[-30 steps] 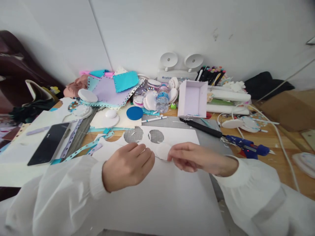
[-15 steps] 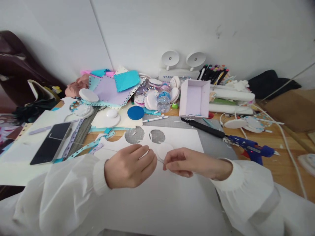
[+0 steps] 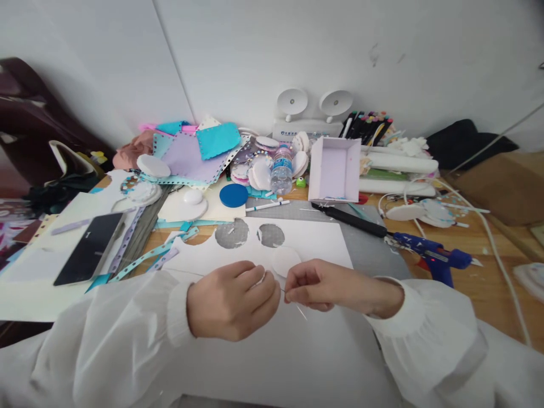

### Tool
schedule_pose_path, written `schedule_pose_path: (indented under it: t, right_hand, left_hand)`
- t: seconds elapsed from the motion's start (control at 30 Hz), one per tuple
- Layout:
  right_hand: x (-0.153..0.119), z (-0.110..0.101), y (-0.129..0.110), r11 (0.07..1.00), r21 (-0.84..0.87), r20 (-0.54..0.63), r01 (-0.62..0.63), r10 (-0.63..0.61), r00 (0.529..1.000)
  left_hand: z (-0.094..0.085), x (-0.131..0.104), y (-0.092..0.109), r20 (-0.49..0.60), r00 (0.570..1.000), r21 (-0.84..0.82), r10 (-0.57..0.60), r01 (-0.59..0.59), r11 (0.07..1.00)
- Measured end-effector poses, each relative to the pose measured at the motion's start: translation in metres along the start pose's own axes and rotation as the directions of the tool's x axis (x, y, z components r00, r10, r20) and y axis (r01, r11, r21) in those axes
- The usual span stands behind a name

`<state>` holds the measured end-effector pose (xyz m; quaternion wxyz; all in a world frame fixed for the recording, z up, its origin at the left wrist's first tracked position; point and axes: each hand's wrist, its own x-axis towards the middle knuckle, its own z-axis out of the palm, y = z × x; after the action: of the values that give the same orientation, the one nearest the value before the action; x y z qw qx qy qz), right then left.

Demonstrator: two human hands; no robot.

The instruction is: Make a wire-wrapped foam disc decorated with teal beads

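My left hand (image 3: pixel 236 300) is closed, its fingers curled over something I cannot make out, above a white sheet (image 3: pixel 272 362). Just to its right, my right hand (image 3: pixel 318 286) pinches a thin strand at its fingertips, nearly touching the left fingers. A short thin white piece (image 3: pixel 301 312) sticks out below the right fingertips. Behind the hands a small white disc (image 3: pixel 285 262) lies on the sheet, near two round holes cut through it, with the grey mat (image 3: pixel 232 233) showing in them.
A blue glue gun (image 3: pixel 437 255) and black-handled tool (image 3: pixel 352 220) lie right. A phone (image 3: pixel 91 249) lies left. Behind stand a water bottle (image 3: pixel 281 170), a pale open box (image 3: pixel 335 170) and a blue disc (image 3: pixel 233 195) among coloured sheets. A white cable runs along the right.
Both hands have shifted slightly, the left one right and toward me, and their fingertips are closer together. The thin white piece now shows below the right fingertips.
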<state>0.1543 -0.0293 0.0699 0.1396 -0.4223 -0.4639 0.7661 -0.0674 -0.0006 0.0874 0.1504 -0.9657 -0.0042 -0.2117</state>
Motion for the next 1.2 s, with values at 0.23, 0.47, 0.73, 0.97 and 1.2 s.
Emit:
schedule_pose_path:
  t: [0.23, 0.47, 0.73, 0.97, 1.2]
  right_hand:
    - [-0.001, 0.001, -0.003, 0.998, 0.055, 0.021, 0.040, -0.042, 0.999]
    - [0.003, 0.009, 0.002, 0.927, -0.360, -0.163, 0.107, -0.175, 0.971]
    - [-0.006, 0.010, 0.000, -0.571, -0.821, 0.534, -0.006, -0.772, 0.346]
    - [-0.019, -0.012, -0.006, -0.595, -0.792, 0.606, 0.137, -0.738, 0.296]
    - [-0.019, -0.018, -0.004, 0.805, -0.526, -0.225, 0.274, -0.442, 0.868]
  left_hand:
    - [-0.001, -0.006, 0.000, -0.048, 0.997, 0.015, -0.058, 0.059, 0.998]
    - [0.004, -0.003, 0.000, -0.063, 0.996, 0.053, -0.061, 0.064, 0.997]
    - [-0.009, 0.006, -0.011, 0.693, 0.522, -0.592, -0.498, 0.806, 0.021]
    - [-0.011, -0.001, -0.021, 0.833, 0.476, -0.529, -0.284, 0.835, -0.151]
    - [-0.012, -0.007, -0.016, 0.017, 0.967, -0.002, -0.255, 0.256, 0.967]
